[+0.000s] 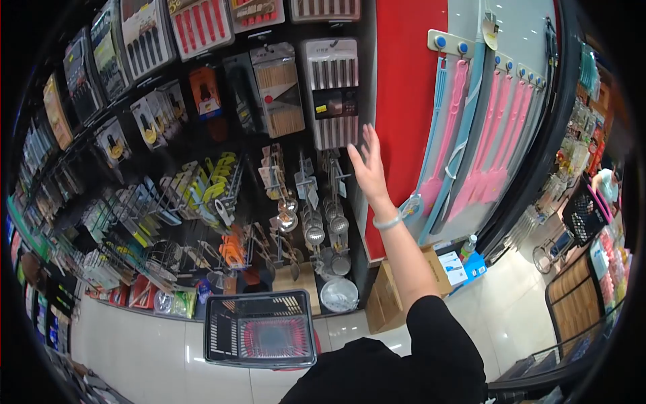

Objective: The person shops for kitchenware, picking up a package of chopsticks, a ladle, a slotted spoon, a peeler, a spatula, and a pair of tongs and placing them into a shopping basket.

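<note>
My right hand (369, 170) is raised with its fingers apart and holds nothing. A pale band circles the wrist. Beside the fingertips hangs a clear pack of chopsticks (336, 131) with metallic-looking ends, on the dark display wall. Left of it is a pack of wooden chopsticks (278, 91). Lower down, ladles and skimmers (314, 232) hang from hooks. A dark shopping basket (210, 337) with slotted sides is in front of my body, low in the view. My left hand is out of sight.
A red panel (407, 94) stands right of my hand. Pink long-handled fly swatters (494, 128) hang beyond it. A cardboard box (385, 299) and a bottle (468, 248) are below. Peelers and other tools (208, 178) fill the left racks. A person (607, 185) is at far right.
</note>
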Available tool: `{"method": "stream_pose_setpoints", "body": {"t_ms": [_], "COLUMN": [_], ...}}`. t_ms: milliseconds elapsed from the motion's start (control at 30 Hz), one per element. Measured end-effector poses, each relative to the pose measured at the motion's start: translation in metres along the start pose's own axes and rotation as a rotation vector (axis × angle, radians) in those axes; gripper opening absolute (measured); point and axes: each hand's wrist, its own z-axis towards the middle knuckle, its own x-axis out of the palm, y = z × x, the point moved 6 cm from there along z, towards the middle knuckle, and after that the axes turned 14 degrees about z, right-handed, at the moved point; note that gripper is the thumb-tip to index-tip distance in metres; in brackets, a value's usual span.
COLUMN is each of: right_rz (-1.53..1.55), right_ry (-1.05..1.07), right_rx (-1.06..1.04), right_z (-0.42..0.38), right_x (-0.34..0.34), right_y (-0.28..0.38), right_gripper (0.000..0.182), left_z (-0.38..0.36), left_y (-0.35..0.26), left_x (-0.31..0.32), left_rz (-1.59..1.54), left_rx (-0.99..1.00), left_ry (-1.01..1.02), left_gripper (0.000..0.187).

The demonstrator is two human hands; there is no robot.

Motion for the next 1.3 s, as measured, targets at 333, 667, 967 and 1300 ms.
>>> {"method": "stream_pose_setpoints", "body": {"t_ms": [333,667,967,1300], "right_rz": [-0.238,0.001,0.422,0.414], "right_ry": [-0.139,0.071,0.114,0.117], "right_rx": [0.14,0.305,0.285,0.262], "right_z": [0.106,0.105,0.088,0.07], "right_x": [0.002,0.011,0.025,0.024], "right_y": [-0.053,-0.052,-0.005,0.065], "right_gripper": [0.1,0.071,0.064,0.08], "left_z": [0.018,0.013,0.021,-0.01], "left_y": [-0.038,-0.049,-0.073,-0.19], "left_x": [-0.004,-0.027,-0.05,-0.022], "left_rz": [-0.139,-0.192,-0.264,-0.464], "left_rx": [0.078,0.207,0.327,0.669], "left_ry": [-0.15,-0.202,-0.253,-0.045], "left_gripper": [0.025,0.028,0.031,0.035]}}
